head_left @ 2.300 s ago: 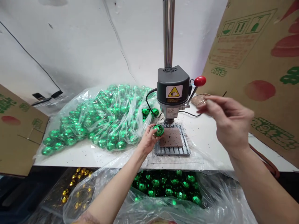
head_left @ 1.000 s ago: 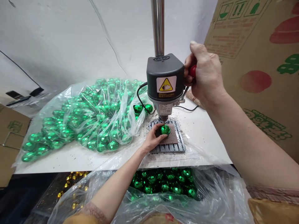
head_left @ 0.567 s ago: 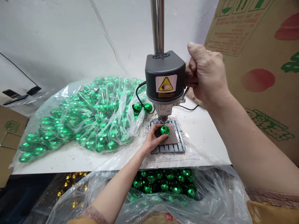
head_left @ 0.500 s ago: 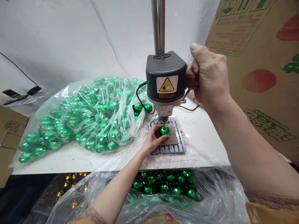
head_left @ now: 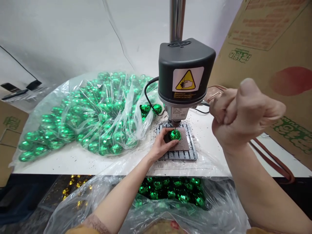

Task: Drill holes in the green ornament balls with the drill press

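My left hand (head_left: 161,145) grips a shiny green faceted ball (head_left: 175,134) and holds it on the brown pad of the slotted drill table (head_left: 180,155). The bit of the small grey bench drill (head_left: 185,73) touches the top of the ball. My right hand (head_left: 241,113) is closed in a fist round the drill's feed lever at the right of the drill head; the lever's knob is hidden inside the fist. The drill head sits low on its steel column (head_left: 177,20).
A clear plastic bag of several green balls (head_left: 85,112) lies on the white table (head_left: 80,161) to the left. Another open bag of green balls (head_left: 175,191) hangs below the front edge. Gold balls (head_left: 73,190) lie lower left. A printed cardboard box (head_left: 273,55) stands to the right, a brown strap (head_left: 273,159) beside it.
My right hand went from the air to the red lever knob and pulled it down and toward me. The drill head came down onto the ball, which my left hand had moved under the bit.
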Demonstrator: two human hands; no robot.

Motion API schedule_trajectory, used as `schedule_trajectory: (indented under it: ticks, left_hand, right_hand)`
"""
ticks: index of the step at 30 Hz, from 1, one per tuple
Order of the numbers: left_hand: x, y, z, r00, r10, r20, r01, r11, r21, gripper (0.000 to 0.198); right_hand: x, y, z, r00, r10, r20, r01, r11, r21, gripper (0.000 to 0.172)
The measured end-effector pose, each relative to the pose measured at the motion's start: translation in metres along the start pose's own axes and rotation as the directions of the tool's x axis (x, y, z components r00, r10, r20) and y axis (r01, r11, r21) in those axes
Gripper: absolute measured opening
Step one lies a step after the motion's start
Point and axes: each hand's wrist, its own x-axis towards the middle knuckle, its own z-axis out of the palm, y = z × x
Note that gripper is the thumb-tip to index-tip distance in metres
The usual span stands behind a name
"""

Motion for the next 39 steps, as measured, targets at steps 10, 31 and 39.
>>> schedule_trajectory:
  ticks: [10, 31, 39]
  left_hand:
    - [-0.001, 0.001, 0.001, 1.0, -0.004, -0.004, 0.004, 1.0, 0.007, 0.053]
    - [-0.001, 0.001, 0.001, 1.0, -0.016, -0.011, 0.016, 1.0, -0.002, 0.051]
    - [-0.001, 0.001, 0.002, 1.0, -0.016, -0.005, 0.016, 1.0, -0.011, 0.051]
  right_hand:
    - [-0.019, 0.017, -0.021, 0.997, -0.061, 0.047, 0.063, 0.998, -0.025, 0.069]
    - [-0.033, 0.021, -0.026, 0.969, -0.23, 0.095, 0.238, 0.967, -0.089, 0.047]
    - [-0.041, 0.031, -0.032, 0.962, -0.251, 0.105, 0.259, 0.963, -0.069, 0.048]
